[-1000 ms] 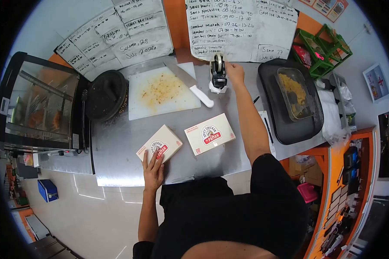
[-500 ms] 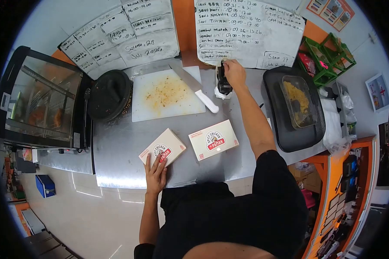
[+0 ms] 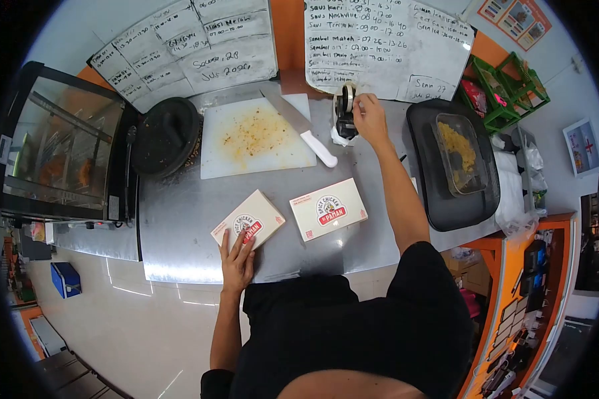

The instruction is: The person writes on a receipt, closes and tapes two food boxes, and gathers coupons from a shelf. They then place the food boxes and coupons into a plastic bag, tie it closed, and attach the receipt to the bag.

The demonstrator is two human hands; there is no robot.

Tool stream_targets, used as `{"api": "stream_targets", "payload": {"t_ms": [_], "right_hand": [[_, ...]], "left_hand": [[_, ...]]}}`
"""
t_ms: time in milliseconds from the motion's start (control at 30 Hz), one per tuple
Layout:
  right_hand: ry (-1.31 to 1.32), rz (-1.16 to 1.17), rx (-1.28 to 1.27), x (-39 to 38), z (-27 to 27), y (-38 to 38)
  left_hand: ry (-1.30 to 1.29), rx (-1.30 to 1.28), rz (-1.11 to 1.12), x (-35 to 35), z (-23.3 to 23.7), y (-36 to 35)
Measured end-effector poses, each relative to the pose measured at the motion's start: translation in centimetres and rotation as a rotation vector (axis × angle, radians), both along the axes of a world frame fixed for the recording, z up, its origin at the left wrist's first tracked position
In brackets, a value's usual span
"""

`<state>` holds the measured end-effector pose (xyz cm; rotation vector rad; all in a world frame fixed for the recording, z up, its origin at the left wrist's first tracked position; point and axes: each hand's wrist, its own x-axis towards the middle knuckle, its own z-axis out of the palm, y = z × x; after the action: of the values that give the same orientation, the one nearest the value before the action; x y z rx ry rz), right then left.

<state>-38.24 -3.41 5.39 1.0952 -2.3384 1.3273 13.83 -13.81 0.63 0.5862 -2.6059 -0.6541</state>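
My left hand (image 3: pixel 235 261) lies with fingers stretched flat over the front corner of a cream cardboard food box (image 3: pixel 259 216), which sits turned at an angle. A second closed box (image 3: pixel 328 208) with the same red and black print stands just to its right. Farther back, my right hand (image 3: pixel 371 118) is closed in a pinch at the roll of a black tape dispenser (image 3: pixel 345 118); any strip of tape between the fingertips is too small to see. Something white is bunched under the dispenser. Left of it, a white-handled knife (image 3: pixel 318 147) rests across a crumb-strewn white cutting board (image 3: pixel 213 163).
A black stone mortar (image 3: pixel 154 156) stands by the glass display case (image 3: pixel 60 143) at left. On the right, a black tray (image 3: pixel 439 216) bears a clear container (image 3: pixel 469 185) of yellow crumbs. Green baskets (image 3: pixel 512 86) and handwritten whiteboards (image 3: pixel 389 73) line the back.
My right hand has moved slightly right and down from the top of the tape dispenser, so its roll shows more. My left hand stays on the box. The whole view has shifted slightly.
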Motion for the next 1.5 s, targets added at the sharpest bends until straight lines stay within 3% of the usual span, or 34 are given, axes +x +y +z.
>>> {"api": "stream_targets", "payload": {"t_ms": [100,200,400,467,500,667,800,1067,1200,1400,1500], "right_hand": [[-0.079,0.093,-0.039,2.0,-0.5,2.3],[0.086,0.127,-0.02,3.5,-0.5,3.9],[0.248,-0.106,0.098,7.1,-2.4,4.5],[-0.414,-0.087,-0.174,9.0,-1.3,3.9],[-0.418,-0.092,-0.174,9.3,-1.6,3.8],[-0.331,-0.179,-0.174,11.0,-2.7,4.1],[-0.276,-0.106,-0.273,11.3,-5.5,4.6],[0.013,-0.027,-0.093,11.5,-5.7,7.5],[0.001,0.068,-0.003,10.7,-6.9,8.6],[0.059,-0.066,0.117,10.6,-7.4,9.5],[-0.093,-0.061,0.072,10.4,-8.3,10.2]], "left_hand": [[0.017,-0.006,-0.003,0.1,-0.3,0.0],[0.008,-0.003,-0.007,0.1,-0.3,-0.1],[0.002,-0.005,-0.001,0.0,-0.3,0.1],[0.01,0.0,0.002,-0.1,-0.3,0.2],[0.014,0.005,0.007,-0.2,-0.2,0.2],[-0.012,-0.012,0.019,-0.1,-0.4,0.3],[0.005,-0.005,0.019,-0.2,-0.4,0.3],[0.004,-0.025,0.004,-0.3,-0.4,0.2],[0.004,-0.007,0.002,-0.3,-0.1,0.3],[-0.005,-0.006,0.019,-0.5,-0.2,0.5],[-0.008,-0.015,0.026,-0.5,-0.2,0.5]]}}
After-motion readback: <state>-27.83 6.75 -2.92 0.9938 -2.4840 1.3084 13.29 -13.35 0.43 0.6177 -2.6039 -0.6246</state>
